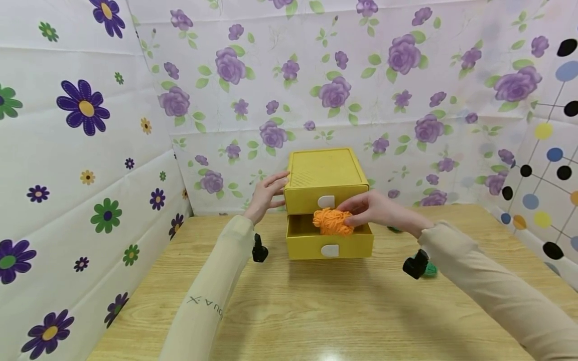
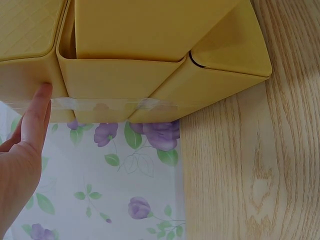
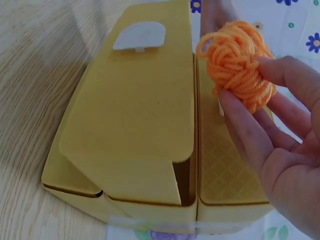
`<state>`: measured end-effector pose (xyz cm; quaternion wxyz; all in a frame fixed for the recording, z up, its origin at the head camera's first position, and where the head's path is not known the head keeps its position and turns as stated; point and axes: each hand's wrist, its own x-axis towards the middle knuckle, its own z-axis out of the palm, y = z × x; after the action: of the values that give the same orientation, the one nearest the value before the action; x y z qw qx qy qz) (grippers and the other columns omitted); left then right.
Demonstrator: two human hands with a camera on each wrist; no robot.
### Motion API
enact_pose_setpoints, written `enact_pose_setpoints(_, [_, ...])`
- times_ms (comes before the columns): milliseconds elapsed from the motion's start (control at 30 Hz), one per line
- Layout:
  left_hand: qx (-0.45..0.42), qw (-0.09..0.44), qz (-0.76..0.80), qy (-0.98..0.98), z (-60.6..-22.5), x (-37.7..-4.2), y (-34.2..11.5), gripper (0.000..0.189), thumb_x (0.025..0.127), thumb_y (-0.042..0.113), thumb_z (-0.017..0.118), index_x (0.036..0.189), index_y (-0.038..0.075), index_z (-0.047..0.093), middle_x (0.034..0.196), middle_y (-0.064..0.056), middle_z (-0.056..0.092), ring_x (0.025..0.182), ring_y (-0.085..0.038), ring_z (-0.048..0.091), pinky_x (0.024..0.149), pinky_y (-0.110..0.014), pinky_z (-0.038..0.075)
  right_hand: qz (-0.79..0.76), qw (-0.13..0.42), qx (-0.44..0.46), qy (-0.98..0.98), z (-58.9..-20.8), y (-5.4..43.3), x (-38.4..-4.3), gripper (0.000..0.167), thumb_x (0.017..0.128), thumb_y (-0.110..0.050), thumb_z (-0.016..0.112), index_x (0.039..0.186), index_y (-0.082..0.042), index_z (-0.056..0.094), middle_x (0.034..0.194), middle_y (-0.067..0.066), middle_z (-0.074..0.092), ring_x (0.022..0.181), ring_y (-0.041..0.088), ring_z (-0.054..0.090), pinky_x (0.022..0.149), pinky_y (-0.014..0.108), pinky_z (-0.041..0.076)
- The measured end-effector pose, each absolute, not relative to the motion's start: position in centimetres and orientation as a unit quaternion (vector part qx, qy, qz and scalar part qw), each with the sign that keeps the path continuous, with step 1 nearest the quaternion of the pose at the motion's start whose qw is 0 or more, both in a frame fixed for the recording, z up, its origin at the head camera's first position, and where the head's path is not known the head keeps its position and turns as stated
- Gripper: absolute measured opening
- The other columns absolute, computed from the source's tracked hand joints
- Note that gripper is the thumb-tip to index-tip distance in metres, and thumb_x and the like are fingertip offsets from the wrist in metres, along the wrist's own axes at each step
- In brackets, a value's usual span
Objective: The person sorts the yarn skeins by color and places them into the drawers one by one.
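A yellow two-drawer box [image 1: 325,168] stands on the table near the back wall, its lower drawer [image 1: 304,247] pulled out and its upper one pushed in. Over the open drawer, my right hand [image 1: 381,209] holds a ball of orange yarn [image 1: 333,221]. The right wrist view shows the yarn [image 3: 237,65] pinched between thumb and fingers, a loose loop sticking out at one side. My left hand [image 1: 265,197] rests straight fingers against the box's left side; in the left wrist view a fingertip [image 2: 44,91] presses the side wall. Much of the drawer's inside is hidden.
A green yarn ball [image 1: 430,271] lies on the table [image 1: 325,311], partly behind the right wrist's black camera [image 1: 415,264]. Another dark green thing [image 1: 395,229] shows behind the right forearm. Flowered cloth [image 1: 275,100] hangs behind the box.
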<state>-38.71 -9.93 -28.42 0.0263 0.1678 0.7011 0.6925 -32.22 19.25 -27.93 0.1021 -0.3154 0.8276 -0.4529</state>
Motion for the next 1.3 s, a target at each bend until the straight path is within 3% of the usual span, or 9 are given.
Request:
enact_pose_setpoints(167, [0.169,0.026,0.692,0.702,-28.4,-38.6,-10.0,0.042,0.093,0.022,0.053,0.133,0.01,0.048,0.128,-0.009,0.046,0.102,-0.03,0.052,0.079,-0.043,0.047,-0.457,0.086,-0.301,0.833,-27.9,18.0,-32.3,0.033,0.082,-0.017,0.069,0.112,-0.003,0.064,0.098,0.006,0.065,0.09,0.02,0.06,0.078,0.033,0.047])
enact_pose_setpoints(500, [0.17,0.025,0.69,0.703,-28.4,-38.6,-10.0,0.042,0.094,0.022,0.053,0.134,0.009,0.047,0.129,-0.009,0.046,0.101,-0.029,0.052,0.079,-0.044,0.047,-0.449,0.062,-0.29,0.843,-28.1,16.0,-32.4,0.031,0.082,-0.015,0.069,0.109,-0.002,0.066,0.092,0.005,0.066,0.086,0.018,0.06,0.078,0.033,0.047])
enact_pose_setpoints(1033, [0.169,0.031,0.694,0.699,-28.4,-38.6,-10.0,0.041,0.093,0.022,0.053,0.133,0.01,0.048,0.128,-0.008,0.047,0.101,-0.028,0.052,0.081,-0.044,0.046,-0.416,0.017,-0.289,0.862,-28.1,14.1,-32.4,0.029,0.082,-0.012,0.069,0.107,0.003,0.066,0.1,0.011,0.064,0.094,0.022,0.058,0.079,0.034,0.047])
enact_pose_setpoints(1300, [0.172,0.029,0.691,0.701,-28.3,-38.4,-10.0,0.042,0.094,0.022,0.052,0.134,0.01,0.047,0.129,-0.009,0.047,0.101,-0.028,0.052,0.081,-0.044,0.046,-0.401,-0.007,-0.288,0.87,-28.3,13.4,-32.7,0.026,0.081,-0.012,0.07,0.103,0.0,0.068,0.096,0.007,0.065,0.087,0.018,0.059,0.078,0.034,0.047])
